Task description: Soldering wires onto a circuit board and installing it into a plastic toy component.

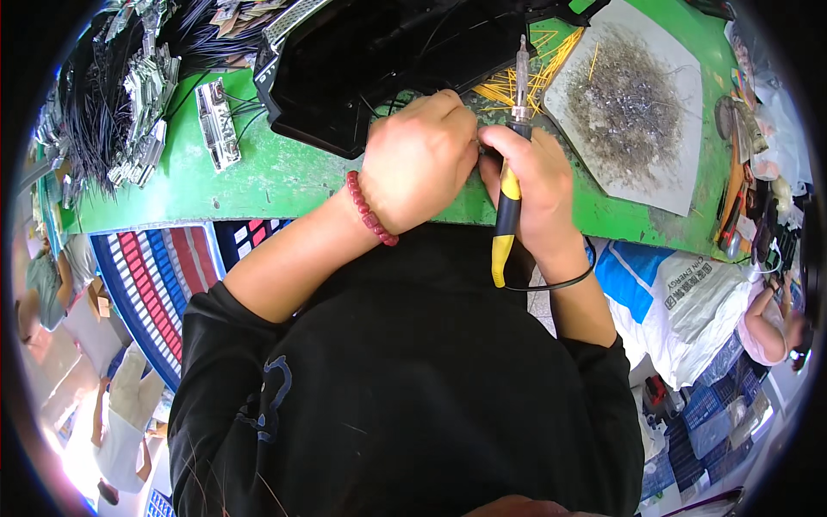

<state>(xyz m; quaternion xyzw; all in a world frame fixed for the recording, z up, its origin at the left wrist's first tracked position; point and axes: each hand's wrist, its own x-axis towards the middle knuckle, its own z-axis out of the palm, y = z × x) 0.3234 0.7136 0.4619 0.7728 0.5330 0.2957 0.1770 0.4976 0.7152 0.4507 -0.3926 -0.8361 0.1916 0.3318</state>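
In the right hand (547,185), clasped by its handle, a soldering iron (506,215) points away over the green table (284,185); alongside, the left hand (422,153) curls, its grip hidden; beyond lies a black casing (336,77).

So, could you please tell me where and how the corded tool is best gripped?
Probably by its black-and-yellow handle, from the right, as the right hand holds it: the slim tip points away and the cord leaves the near end.
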